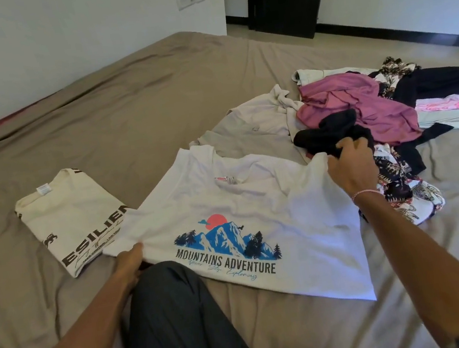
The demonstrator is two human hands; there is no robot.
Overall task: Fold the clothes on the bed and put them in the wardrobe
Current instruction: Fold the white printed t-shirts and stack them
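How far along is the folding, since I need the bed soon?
Done: one cream T-shirt lies folded on the bed. In hand: the left hand and right hand grip the unfolded white T-shirt. Left: the clothes pile beside it; wardrobe not in view.

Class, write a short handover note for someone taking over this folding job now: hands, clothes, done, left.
The left hand pinches the left edge of the white T-shirt; the right hand grips its right shoulder. The shirt lies print-up, spread on the bed.
Done: one cream T-shirt folded, to its left.
Left: fold this shirt and the pile on the right, then carry all to the wardrobe, not in view.
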